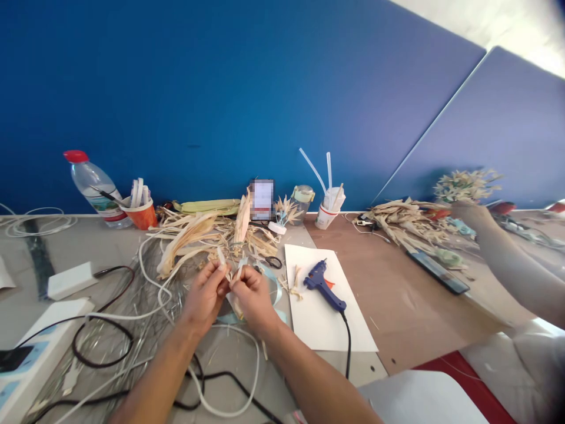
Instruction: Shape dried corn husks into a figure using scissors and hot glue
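Observation:
In the head view, my left hand (203, 296) and my right hand (255, 298) meet low over the desk, fingertips almost touching. Both pinch pale strips of corn husk (221, 257), whose ends poke up above the fingers. Whether it is one piece or two I cannot tell. Behind my hands lies a heap of dried corn husks (188, 235). Light blue ribbon (277, 288) curls beside my right hand, and black-handled scissors (273, 262) rest just beyond it. A blue glue gun (324, 285) lies on a white sheet (304, 330) to the right, with husk scraps at its left.
White and black cables (220, 412) loop across the front, near a power strip (48, 335) and thin wires. Along the blue partition (220, 106) stand a bottle (95, 185), an orange cup (140, 217), a phone (262, 199) and a paper cup (327, 217). Another person's arm (507, 259) reaches in at right.

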Motion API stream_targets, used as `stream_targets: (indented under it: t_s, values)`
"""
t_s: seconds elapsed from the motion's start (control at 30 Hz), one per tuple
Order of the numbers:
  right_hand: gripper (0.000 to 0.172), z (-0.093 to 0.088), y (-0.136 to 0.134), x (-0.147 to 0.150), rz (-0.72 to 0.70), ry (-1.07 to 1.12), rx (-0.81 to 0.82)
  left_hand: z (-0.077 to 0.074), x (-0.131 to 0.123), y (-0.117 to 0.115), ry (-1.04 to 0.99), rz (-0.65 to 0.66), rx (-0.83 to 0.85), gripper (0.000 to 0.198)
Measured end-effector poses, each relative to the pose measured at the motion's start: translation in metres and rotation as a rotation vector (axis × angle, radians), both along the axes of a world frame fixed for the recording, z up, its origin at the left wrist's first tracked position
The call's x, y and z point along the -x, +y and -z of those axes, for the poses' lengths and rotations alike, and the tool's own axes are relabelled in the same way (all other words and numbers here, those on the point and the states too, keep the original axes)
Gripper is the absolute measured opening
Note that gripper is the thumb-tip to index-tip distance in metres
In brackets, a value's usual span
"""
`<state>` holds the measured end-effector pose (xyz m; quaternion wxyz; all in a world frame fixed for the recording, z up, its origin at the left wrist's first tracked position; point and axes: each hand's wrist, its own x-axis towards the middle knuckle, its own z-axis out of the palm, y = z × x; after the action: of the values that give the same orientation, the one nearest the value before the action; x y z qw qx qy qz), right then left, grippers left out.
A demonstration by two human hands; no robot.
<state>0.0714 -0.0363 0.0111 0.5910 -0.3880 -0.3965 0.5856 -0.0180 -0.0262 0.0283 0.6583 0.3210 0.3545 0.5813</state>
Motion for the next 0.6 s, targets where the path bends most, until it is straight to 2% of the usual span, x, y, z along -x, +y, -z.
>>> stream_targets:
  t_s: [0.1,0.2,0.37,0.43,0.5,0.6]
  values:
    - [0.015,-0.002,-0.007,0.003,-0.007,-0.082,-0.092,-0.002,0.005,0.002,-0.043,-0.014,0.006,0.019]
    - [0.015,-0.006,-0.008,0.001,-0.025,-0.056,-0.064,-0.002,0.012,0.006,-0.088,-0.017,-0.011,0.019]
    - [0.03,-0.005,0.018,-0.026,0.207,0.29,0.141,-0.001,0.015,0.008,-0.142,0.013,-0.006,0.016]
    - [0.019,-0.001,0.029,-0.037,0.276,0.371,0.232,-0.001,0.012,0.006,-0.148,0.037,-0.005,0.012]
    - [0.014,0.002,0.033,-0.042,0.243,0.386,0.248,-0.002,0.01,0.005,-0.137,0.07,-0.015,0.008]
    - [0.02,0.002,0.027,-0.034,-0.009,0.316,0.225,-0.001,0.009,0.004,-0.107,0.111,-0.021,0.009]
